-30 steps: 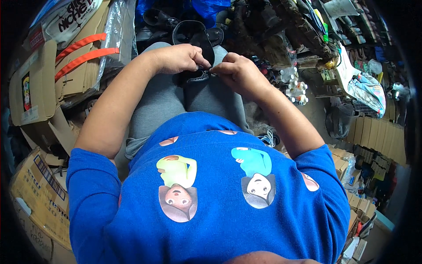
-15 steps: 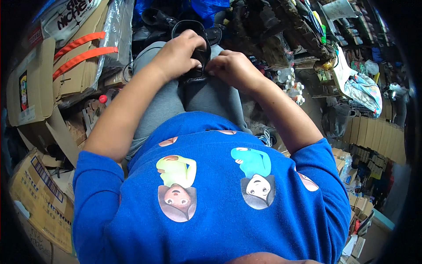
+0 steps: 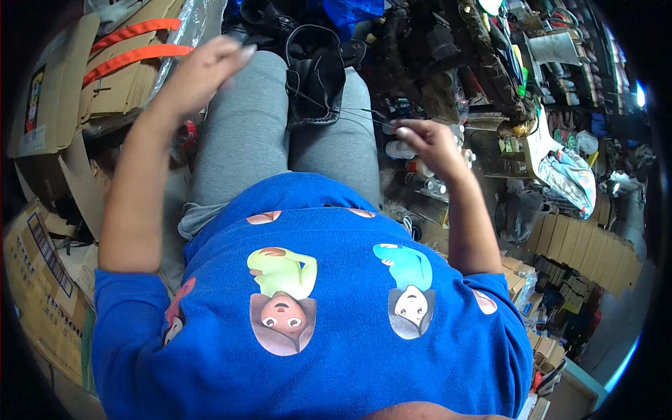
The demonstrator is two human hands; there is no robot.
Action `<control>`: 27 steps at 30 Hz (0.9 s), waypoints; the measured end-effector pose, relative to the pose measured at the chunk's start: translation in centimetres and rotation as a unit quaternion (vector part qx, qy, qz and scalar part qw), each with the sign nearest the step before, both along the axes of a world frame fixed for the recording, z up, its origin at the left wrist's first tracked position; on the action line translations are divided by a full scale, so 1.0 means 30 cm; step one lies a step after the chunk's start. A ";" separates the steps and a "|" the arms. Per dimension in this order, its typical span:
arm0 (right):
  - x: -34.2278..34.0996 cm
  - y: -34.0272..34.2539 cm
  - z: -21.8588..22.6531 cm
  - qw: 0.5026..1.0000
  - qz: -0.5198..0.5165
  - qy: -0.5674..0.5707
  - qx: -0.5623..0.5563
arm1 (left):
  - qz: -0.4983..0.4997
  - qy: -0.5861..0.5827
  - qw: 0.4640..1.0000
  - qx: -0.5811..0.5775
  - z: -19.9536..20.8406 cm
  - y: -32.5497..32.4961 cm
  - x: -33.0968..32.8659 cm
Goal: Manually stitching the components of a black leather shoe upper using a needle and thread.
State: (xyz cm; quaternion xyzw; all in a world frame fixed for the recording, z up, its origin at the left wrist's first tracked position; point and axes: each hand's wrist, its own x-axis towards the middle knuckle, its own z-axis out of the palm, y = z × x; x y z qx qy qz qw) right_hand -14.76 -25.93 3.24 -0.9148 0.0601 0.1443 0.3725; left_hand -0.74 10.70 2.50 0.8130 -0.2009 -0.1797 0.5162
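A black leather shoe (image 3: 315, 87) rests between my thighs, its dark opening toward me and a seam along its near edge. Thin dark thread (image 3: 357, 110) runs from that edge off to the right. My right hand (image 3: 430, 143) is closed in a pinch on the thread, beside my right knee. Out to the left and raised, apart from the shoe, my left hand (image 3: 203, 77) is slightly blurred with its fingers drawn together. Whether it grips a thread end does not show.
Flattened cardboard with orange straps (image 3: 136, 63) stands at the left, above a yellow-brown carton (image 3: 49, 301). More black footwear (image 3: 262, 17) lies beyond my knees. Several plastic bottles (image 3: 420, 168) stand right of my leg, near cluttered shelves (image 3: 560, 63).
Both hands have left the shoe and moved apart, the left one up and leftward, the right one to the right. Thread now stretches from the shoe to my right hand.
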 end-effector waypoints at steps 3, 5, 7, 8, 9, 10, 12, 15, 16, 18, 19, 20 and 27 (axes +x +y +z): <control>-0.007 0.075 -0.002 0.988 0.048 0.005 -0.148 | 0.062 0.246 0.879 -0.403 0.052 -0.174 -0.067; -0.028 0.064 -0.043 0.973 0.107 -0.015 -0.206 | 0.063 0.399 0.742 -0.535 0.011 -0.213 -0.064; -0.069 0.036 -0.055 0.961 0.139 -0.045 -0.233 | -0.018 0.431 0.738 -0.519 -0.141 -0.084 0.058; -0.096 0.022 -0.051 0.961 0.144 -0.059 -0.229 | -0.091 0.458 0.731 -0.497 -0.185 -0.026 0.078; -0.107 0.011 -0.060 0.960 0.141 -0.078 -0.227 | -0.057 0.467 0.748 -0.468 -0.165 -0.033 0.085; -0.117 0.008 -0.081 0.960 0.136 -0.085 -0.231 | -0.059 0.468 0.749 -0.466 -0.150 -0.049 0.085; -0.129 -0.005 -0.126 0.981 0.064 -0.030 -0.182 | 0.094 0.427 0.795 -0.420 -0.123 -0.089 0.072; -0.174 -0.127 -0.145 0.908 -0.187 0.101 0.361 | 0.137 0.168 0.959 -0.184 -0.089 0.000 0.140; -0.163 -0.104 -0.094 0.825 -0.291 0.077 0.478 | 0.186 0.053 0.978 -0.082 -0.100 0.052 0.172; -0.121 -0.135 -0.081 0.870 -0.360 -0.051 0.333 | 0.160 0.032 0.984 -0.066 -0.124 0.078 0.204; -0.088 -0.114 -0.062 0.869 -0.361 -0.051 0.334 | 0.110 -0.103 0.987 -0.047 -0.115 0.007 0.162; -0.046 -0.069 -0.026 0.931 -0.248 -0.086 0.256 | 0.057 -0.236 0.970 -0.027 -0.102 -0.070 0.116; 0.200 0.215 0.037 0.957 0.261 -0.074 -0.104 | -0.130 -0.163 0.977 0.038 -0.123 -0.366 -0.044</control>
